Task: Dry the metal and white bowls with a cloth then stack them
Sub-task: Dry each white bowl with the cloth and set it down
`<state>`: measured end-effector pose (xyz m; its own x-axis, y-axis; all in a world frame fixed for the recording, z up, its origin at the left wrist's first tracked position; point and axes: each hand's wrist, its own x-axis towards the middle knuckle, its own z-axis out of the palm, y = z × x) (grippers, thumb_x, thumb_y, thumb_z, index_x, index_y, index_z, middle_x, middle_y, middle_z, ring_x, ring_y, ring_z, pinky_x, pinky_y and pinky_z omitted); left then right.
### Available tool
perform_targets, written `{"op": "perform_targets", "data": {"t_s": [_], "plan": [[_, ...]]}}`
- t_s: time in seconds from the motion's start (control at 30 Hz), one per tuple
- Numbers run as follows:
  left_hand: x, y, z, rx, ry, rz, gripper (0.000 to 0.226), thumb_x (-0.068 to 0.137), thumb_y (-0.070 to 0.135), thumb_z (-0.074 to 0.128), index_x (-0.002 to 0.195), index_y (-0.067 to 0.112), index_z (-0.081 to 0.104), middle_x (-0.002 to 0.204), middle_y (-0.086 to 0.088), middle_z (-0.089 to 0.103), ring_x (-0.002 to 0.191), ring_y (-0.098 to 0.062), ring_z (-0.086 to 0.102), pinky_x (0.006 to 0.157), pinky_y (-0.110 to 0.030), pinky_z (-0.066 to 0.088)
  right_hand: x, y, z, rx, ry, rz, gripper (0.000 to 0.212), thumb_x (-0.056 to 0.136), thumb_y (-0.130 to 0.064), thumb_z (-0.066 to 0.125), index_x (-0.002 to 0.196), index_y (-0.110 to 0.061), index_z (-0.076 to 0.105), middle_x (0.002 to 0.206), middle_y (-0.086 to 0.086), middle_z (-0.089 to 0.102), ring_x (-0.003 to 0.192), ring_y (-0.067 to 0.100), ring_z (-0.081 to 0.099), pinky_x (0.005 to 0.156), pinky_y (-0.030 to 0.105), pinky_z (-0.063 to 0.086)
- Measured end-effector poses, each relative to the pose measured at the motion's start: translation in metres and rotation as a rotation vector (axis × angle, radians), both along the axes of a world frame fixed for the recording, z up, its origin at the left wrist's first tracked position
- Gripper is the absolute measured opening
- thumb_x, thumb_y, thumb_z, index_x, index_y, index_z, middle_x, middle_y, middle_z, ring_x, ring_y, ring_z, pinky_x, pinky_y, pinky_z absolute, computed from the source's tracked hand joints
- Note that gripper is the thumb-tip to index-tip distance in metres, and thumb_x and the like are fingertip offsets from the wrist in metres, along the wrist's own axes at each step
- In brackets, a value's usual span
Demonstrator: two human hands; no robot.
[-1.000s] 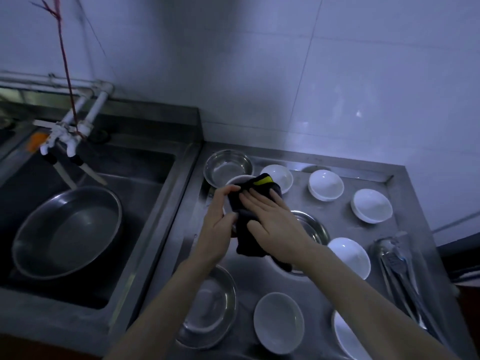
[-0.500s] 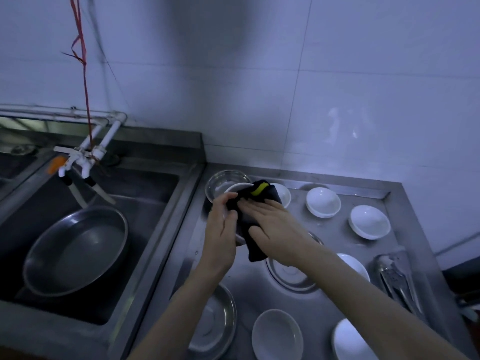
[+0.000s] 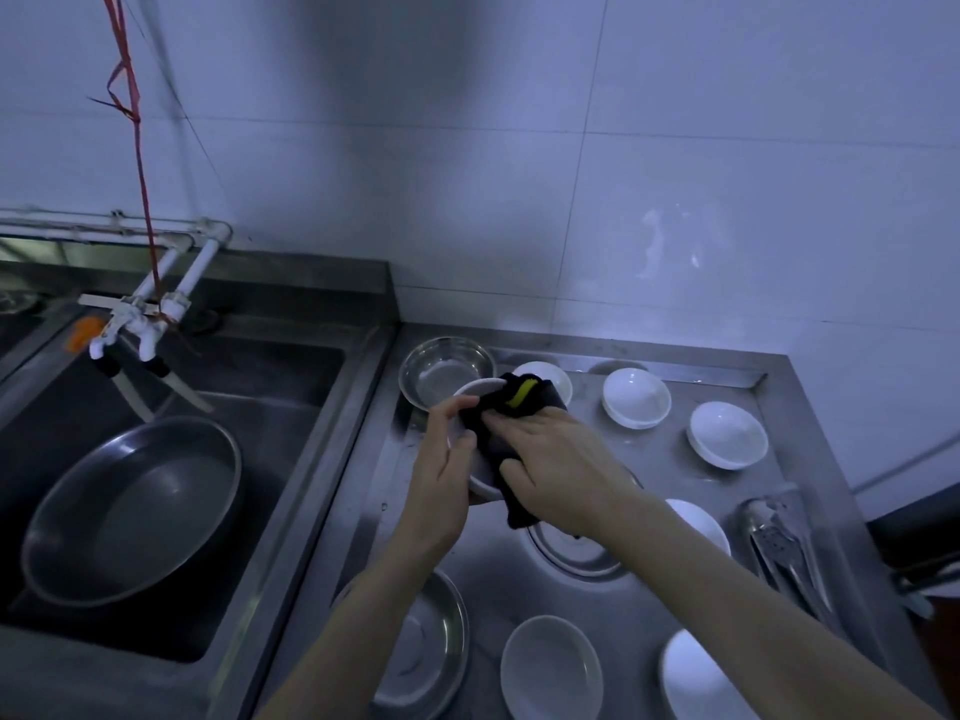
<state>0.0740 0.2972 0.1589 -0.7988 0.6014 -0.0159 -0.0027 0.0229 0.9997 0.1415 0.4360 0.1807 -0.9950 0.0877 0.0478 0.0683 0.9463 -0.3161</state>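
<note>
Hands are meeting above the stainless steel table (image 3: 649,610), both working on one small round white bowl (image 3: 470,394). The left hand (image 3: 441,475) is gripping the bowl by its near rim, holding it tilted on edge above the table, thumb lying over the rim. The right hand (image 3: 561,467) is pressing a dark cloth with a yellow stripe (image 3: 511,415) into the bowl, fingers spread flat over the fabric, the cloth's lower end hanging down below the palm.

Behind the held bowl a round shiny metal bowl (image 3: 441,374) is sitting at the far left corner of the table, and another white bowl (image 3: 556,379) is showing just past the cloth. Two more white bowls (image 3: 636,397) (image 3: 727,433) are resting apart along the far right. A second metal bowl (image 3: 576,553) is lying partly hidden under the right forearm, with a white bowl (image 3: 701,524) just beside it. Near the front edge a third metal bowl (image 3: 436,646) is sitting beside two white bowls (image 3: 550,667) (image 3: 696,678). Metal tongs (image 3: 784,548) are lying at the right edge.

To the left, a large round metal pan (image 3: 135,506) is leaning in the sink (image 3: 311,407), below white plastic taps (image 3: 140,330) tied with a red string (image 3: 137,158).
</note>
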Motion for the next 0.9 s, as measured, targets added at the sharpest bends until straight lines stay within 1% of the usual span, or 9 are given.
{"op": "perform_targets", "data": {"t_s": [0.1, 0.17, 0.23, 0.3, 0.37, 0.47, 0.57, 0.73, 0.9], "plan": [[-0.003, -0.002, 0.003, 0.027, -0.025, -0.041, 0.031, 0.106, 0.013, 0.034, 0.130, 0.030, 0.044, 0.131, 0.012, 0.052, 0.113, -0.011, 0.061, 0.068, -0.029, 0.058, -0.013, -0.009, -0.004, -0.158, -0.028, 0.019, 0.059, 0.085, -0.029, 0.027, 0.140, -0.021, 0.046, 0.145, -0.003, 0.048, 0.134, 0.008, 0.038, 0.113, 0.031, 0.025], [-0.008, -0.005, 0.000, 0.012, -0.007, -0.050, 0.032, 0.107, 0.016, 0.032, 0.130, 0.033, 0.045, 0.127, 0.018, 0.055, 0.111, -0.005, 0.060, 0.070, -0.030, 0.058, -0.012, -0.014, -0.003, -0.313, -0.081, 0.112, 0.045, 0.084, -0.024, 0.032, 0.120, -0.019, 0.059, 0.131, -0.003, 0.058, 0.120, 0.009, 0.046, 0.106, 0.031, 0.031], [-0.011, -0.008, -0.002, -0.001, -0.034, -0.008, 0.032, 0.108, 0.018, 0.031, 0.125, 0.037, 0.050, 0.120, 0.012, 0.060, 0.094, -0.010, 0.066, 0.063, -0.029, 0.057, -0.003, -0.016, 0.000, -0.382, -0.128, 0.167, 0.024, 0.085, -0.019, 0.037, 0.092, -0.018, 0.060, 0.102, -0.003, 0.067, 0.094, 0.012, 0.052, 0.087, 0.031, 0.040], [-0.011, -0.010, -0.004, -0.015, -0.067, 0.027, 0.032, 0.108, 0.018, 0.031, 0.122, 0.037, 0.052, 0.120, 0.006, 0.057, 0.079, -0.016, 0.066, 0.055, -0.030, 0.056, 0.009, -0.012, 0.002, -0.317, -0.182, 0.131, 0.019, 0.086, -0.024, 0.038, 0.082, -0.028, 0.056, 0.086, -0.006, 0.069, 0.082, 0.012, 0.054, 0.073, 0.031, 0.043], [-0.009, -0.010, -0.007, -0.035, -0.066, 0.017, 0.032, 0.107, 0.015, 0.033, 0.124, 0.034, 0.052, 0.125, 0.005, 0.053, 0.089, -0.019, 0.065, 0.056, -0.029, 0.057, 0.014, -0.006, 0.004, -0.090, -0.192, 0.058, 0.022, 0.087, -0.032, 0.037, 0.087, -0.032, 0.059, 0.084, -0.005, 0.068, 0.084, 0.017, 0.055, 0.068, 0.032, 0.043], [-0.007, -0.007, -0.008, -0.030, -0.093, -0.002, 0.035, 0.104, 0.008, 0.035, 0.123, 0.033, 0.051, 0.125, 0.002, 0.054, 0.104, -0.026, 0.063, 0.062, -0.033, 0.059, 0.004, -0.006, -0.003, 0.079, -0.070, 0.021, 0.030, 0.083, -0.034, 0.028, 0.094, -0.025, 0.054, 0.101, -0.002, 0.067, 0.095, 0.022, 0.056, 0.082, 0.033, 0.041], [-0.008, -0.007, -0.008, 0.024, -0.144, -0.018, 0.035, 0.105, 0.009, 0.033, 0.125, 0.033, 0.048, 0.126, 0.013, 0.055, 0.108, -0.018, 0.063, 0.065, -0.033, 0.058, -0.012, -0.015, -0.009, -0.059, -0.011, 0.018, 0.054, 0.081, -0.032, 0.023, 0.123, -0.019, 0.055, 0.128, -0.004, 0.061, 0.118, 0.013, 0.050, 0.103, 0.031, 0.033], [-0.016, -0.013, -0.010, 0.026, -0.188, -0.003, 0.030, 0.108, 0.025, 0.031, 0.126, 0.039, 0.051, 0.123, 0.015, 0.061, 0.104, -0.016, 0.067, 0.064, -0.038, 0.059, -0.006, -0.016, 0.005, -0.338, -0.181, 0.150, 0.043, 0.080, -0.034, 0.031, 0.106, -0.018, 0.063, 0.101, -0.005, 0.065, 0.098, 0.013, 0.048, 0.092, 0.029, 0.037], [-0.013, -0.013, -0.012, 0.055, -0.268, 0.021, 0.030, 0.107, 0.019, 0.035, 0.124, 0.038, 0.052, 0.126, 0.008, 0.056, 0.093, -0.008, 0.069, 0.066, -0.039, 0.060, 0.017, -0.010, -0.014, 0.062, -0.029, -0.056, 0.066, 0.085, -0.046, 0.022, 0.141, -0.023, 0.049, 0.145, -0.010, 0.047, 0.139, 0.003, 0.032, 0.117, 0.025, 0.011]]}}
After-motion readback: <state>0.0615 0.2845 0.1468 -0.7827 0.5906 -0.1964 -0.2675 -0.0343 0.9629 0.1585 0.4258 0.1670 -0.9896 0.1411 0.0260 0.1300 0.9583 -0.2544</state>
